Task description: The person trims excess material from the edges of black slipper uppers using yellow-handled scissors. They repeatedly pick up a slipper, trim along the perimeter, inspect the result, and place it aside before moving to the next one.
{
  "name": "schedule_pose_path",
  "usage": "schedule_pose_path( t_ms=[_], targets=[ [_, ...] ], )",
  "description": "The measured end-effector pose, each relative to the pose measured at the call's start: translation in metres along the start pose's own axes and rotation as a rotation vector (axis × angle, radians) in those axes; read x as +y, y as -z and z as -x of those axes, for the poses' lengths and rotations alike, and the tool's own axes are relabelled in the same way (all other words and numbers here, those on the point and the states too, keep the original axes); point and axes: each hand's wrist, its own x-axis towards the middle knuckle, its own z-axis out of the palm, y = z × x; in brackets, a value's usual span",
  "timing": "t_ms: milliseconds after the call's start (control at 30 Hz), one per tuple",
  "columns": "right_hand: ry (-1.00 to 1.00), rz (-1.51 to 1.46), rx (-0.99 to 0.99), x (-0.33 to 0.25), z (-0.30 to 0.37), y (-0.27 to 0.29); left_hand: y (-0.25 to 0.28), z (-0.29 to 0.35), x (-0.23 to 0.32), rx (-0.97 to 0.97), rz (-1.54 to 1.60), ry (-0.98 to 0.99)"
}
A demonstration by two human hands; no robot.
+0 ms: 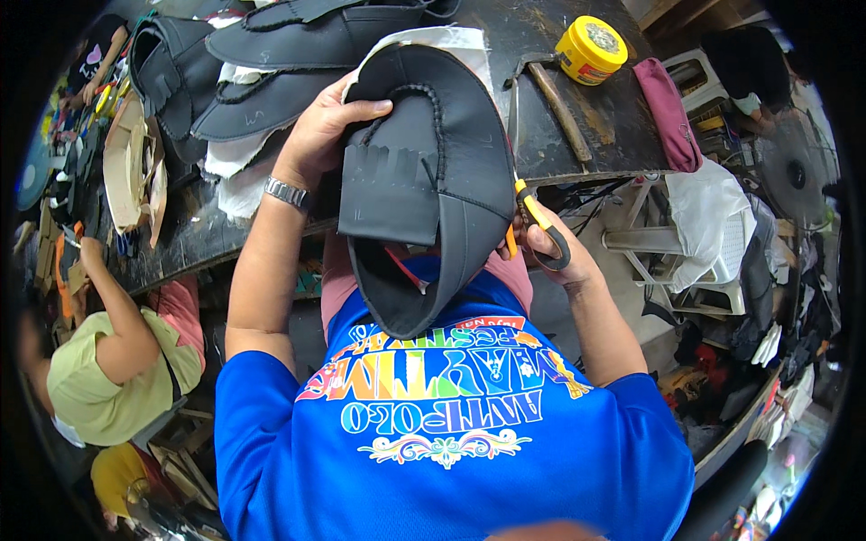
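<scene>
A black stitched shoe upper with a fringed flap hangs in front of my chest, white lining cloth showing along its far edge. My left hand grips its upper left side, thumb on top and fingers hidden beneath. Against its right edge, my right hand is closed round the yellow and black handles of scissors. The blades point away from me, up along the upper's right edge, and are partly hidden.
More black shoe uppers lie piled at the table's far left. On the dark table are a hammer, a yellow tub and a maroon pouch. A white stool stands at right. Another person sits at left.
</scene>
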Motion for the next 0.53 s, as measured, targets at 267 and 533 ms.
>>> schedule_pose_path(
  t_ms=[267, 533],
  targets=[
    [0.029, 0.071, 0.045, -0.005, -0.005, 0.0, 0.001, 0.008, 0.005, 0.005, -0.064, 0.016],
    [-0.051, 0.08, 0.121, -0.004, 0.008, 0.001, 0.008, 0.004, 0.004, -0.058, -0.168, 0.06]
  ],
)
